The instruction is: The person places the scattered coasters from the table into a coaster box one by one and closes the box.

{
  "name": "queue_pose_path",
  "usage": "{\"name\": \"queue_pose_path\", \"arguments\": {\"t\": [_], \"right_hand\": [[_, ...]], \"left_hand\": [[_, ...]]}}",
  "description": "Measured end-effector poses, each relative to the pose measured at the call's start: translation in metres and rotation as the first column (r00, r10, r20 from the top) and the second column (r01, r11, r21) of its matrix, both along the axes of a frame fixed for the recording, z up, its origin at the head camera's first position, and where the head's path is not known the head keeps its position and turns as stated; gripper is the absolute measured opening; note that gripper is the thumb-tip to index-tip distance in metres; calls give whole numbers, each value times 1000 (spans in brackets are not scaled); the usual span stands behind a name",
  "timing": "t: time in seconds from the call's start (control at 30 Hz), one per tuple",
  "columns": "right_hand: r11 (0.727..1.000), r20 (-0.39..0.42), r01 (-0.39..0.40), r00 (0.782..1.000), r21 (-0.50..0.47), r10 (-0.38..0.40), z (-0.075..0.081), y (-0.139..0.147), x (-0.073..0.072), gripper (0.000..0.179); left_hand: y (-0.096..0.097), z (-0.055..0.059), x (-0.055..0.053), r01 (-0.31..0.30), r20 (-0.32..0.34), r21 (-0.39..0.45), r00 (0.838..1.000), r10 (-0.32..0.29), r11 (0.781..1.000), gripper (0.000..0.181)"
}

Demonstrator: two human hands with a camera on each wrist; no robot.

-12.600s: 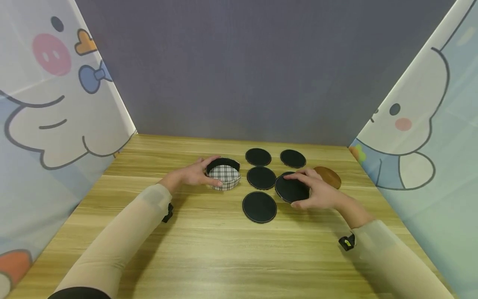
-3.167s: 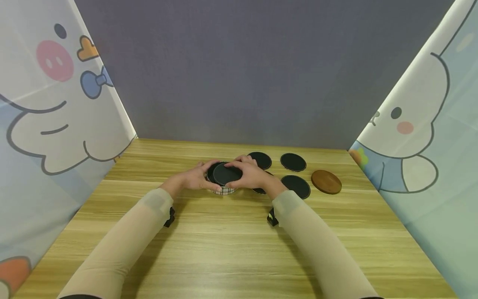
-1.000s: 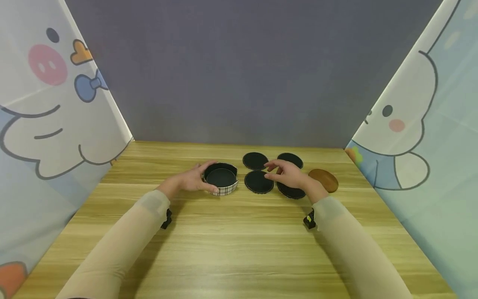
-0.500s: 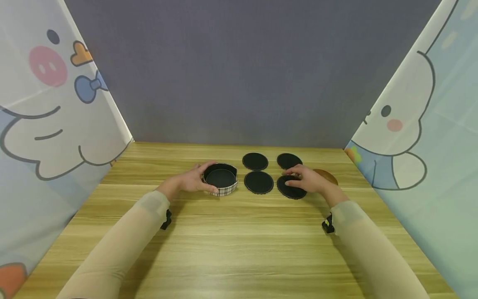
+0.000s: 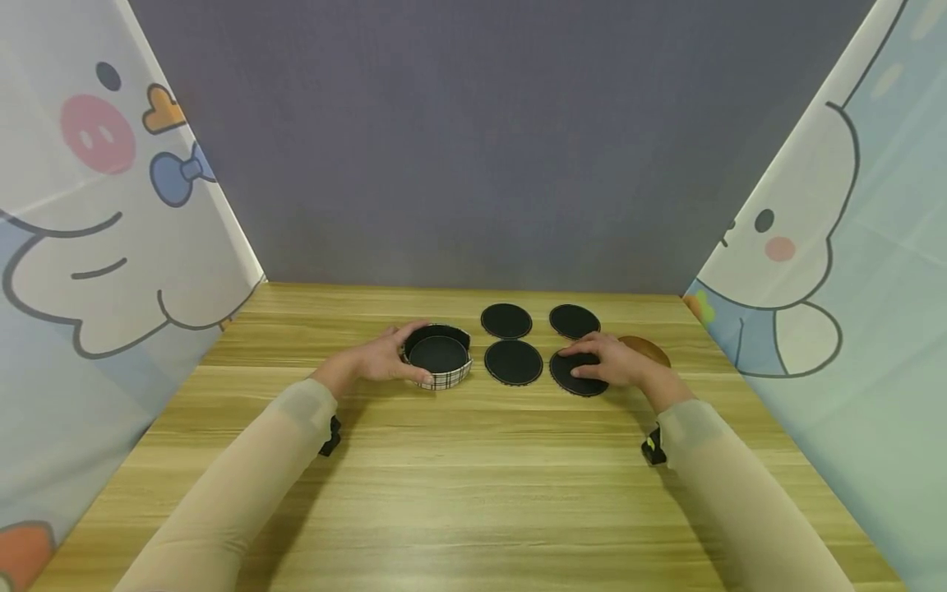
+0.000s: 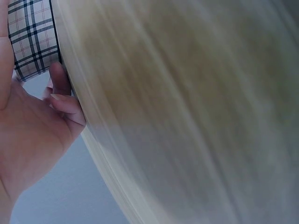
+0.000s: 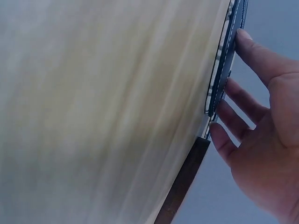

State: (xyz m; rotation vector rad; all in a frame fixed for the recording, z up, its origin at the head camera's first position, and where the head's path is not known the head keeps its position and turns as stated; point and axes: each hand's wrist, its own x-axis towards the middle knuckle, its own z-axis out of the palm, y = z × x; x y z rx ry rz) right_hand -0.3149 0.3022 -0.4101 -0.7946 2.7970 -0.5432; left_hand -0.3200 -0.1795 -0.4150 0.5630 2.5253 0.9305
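Left hand (image 5: 379, 358): fingers clasped round the plaid holder (image 5: 449, 380)!
Plaid holder: toward the tabletop's (image 5: 459, 493) far edge.
Right hand (image 5: 620, 364): fingers loose, touching a black coaster (image 5: 566, 378) toward the far right corner!

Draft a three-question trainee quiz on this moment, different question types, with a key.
1. Multiple choice: seen from the head camera, which of the black discs on the tabletop does the right hand touch?
A) back left
B) back right
C) front left
D) front right

2. Count: how many black discs show outside the plaid-sided case that the left hand holds?

3. True or false: in the head view, the brown disc is partly hidden by the right hand.

Key:
1. D
2. Four
3. True
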Motion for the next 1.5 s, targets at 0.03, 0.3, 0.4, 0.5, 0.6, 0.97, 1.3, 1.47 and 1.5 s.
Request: {"name": "queue_pose_path", "arguments": {"t": [0.03,0.3,0.4,0.5,0.6,0.97,1.3,1.47,1.5], "right_hand": [[1000,3,3,1000,-3,-3,0,0,0,44],[999,11,35,999,-8,-35,2,-1,6,44],[999,13,49,999,13,-50,5,-2,9,44],[998,8,51,999,45,-52,8,-3,11,45],[995,14,64,998,73,-66,10,-4,12,47],[993,50,74,996,90,-78,11,-3,17,51],[996,-34,11,999,93,-7,4,-3,20,50],[995,-41,-13,999,95,17,2,-2,24,65],[996,-25,-11,1000,89,13,3,-2,26,71]], "left_hand": [[0,0,0,0,-1,-1,1000,0,1000,124],[0,-1,0,-1,-1,5,1000,1,1000,124],[0,-1,0,-1,-2,12,1000,1,1000,125],[0,-1,1,-1,-3,13,1000,1,1000,125],[0,0,1,-1,-5,11,1000,1,1000,125],[0,-1,0,-6,-1,2,1000,6,1000,125],[1,1,2,-12,8,0,1000,12,1000,125],[1,1,2,-10,13,6,1000,10,1000,125],[1,1,2,-10,12,6,1000,9,1000,125]]}}
